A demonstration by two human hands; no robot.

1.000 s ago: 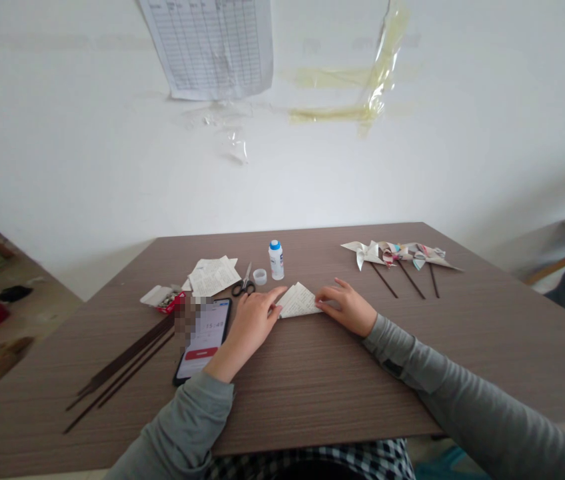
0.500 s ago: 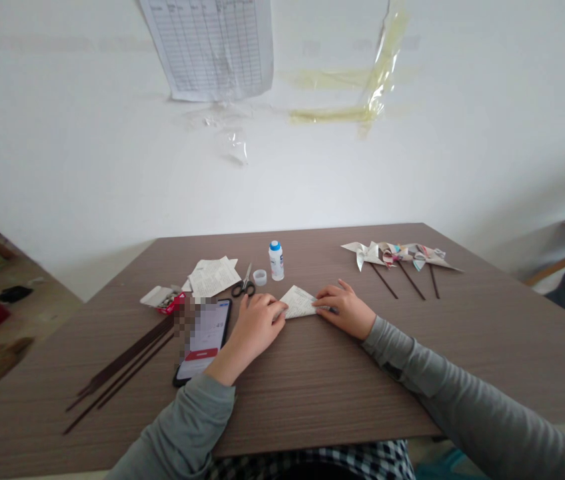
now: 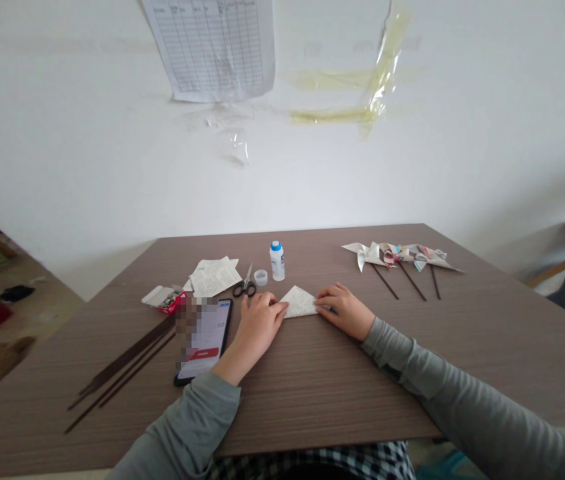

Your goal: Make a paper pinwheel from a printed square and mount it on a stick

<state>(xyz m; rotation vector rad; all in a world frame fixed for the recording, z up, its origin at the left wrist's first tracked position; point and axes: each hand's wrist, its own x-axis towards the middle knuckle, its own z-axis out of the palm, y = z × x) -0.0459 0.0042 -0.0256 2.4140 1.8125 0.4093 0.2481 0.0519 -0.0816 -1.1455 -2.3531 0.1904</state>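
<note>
A printed sheet of paper (image 3: 298,303), folded into a triangle, lies on the brown table with its long edge toward me. My left hand (image 3: 261,321) is closed at its left corner, fingertips pressed on the paper. At the right corner, my right hand (image 3: 344,311) holds the fold with thumb and fingers together. Just beyond the paper stands a white glue bottle (image 3: 277,262) with a blue cap. Scissors (image 3: 245,287) with black handles and a small translucent cap (image 3: 261,277) lie past my left hand.
Left of my left hand lies a phone (image 3: 207,343), beside several dark sticks (image 3: 117,363). Behind them are a small open red-and-white box (image 3: 166,299) and cut paper pieces (image 3: 215,276). Three paper pinwheels (image 3: 397,256) on sticks rest at the back right. A wall (image 3: 282,187) borders the table (image 3: 322,393).
My right hand's raised finger has come down closer to the others. Both hands stay at the corners of the folded paper, which looks nearly unchanged.
</note>
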